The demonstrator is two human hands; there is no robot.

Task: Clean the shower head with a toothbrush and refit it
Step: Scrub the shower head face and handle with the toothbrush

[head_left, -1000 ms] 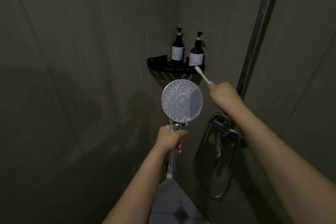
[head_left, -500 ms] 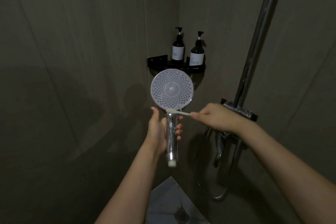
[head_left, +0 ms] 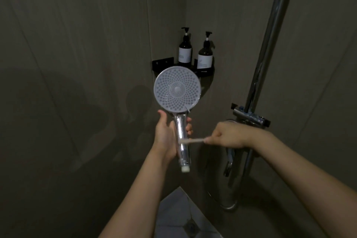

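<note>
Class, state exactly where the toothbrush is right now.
In the head view, the toothbrush lies level, right hand holding it, its head against the shower head handle, below the spray face.

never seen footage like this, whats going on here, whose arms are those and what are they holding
There is no robot here. A person wears a camera on their head, so you look forward and down along their own two arms, inside a dim tiled shower corner.

The left hand grips the chrome handle of a detached shower head, its round nozzle face turned toward the camera. The right hand holds a pale toothbrush, its tip against the handle.

Behind, a black corner shelf carries two dark pump bottles. On the right stands the chrome riser pipe with the mixer tap. A floor drain shows below.
</note>
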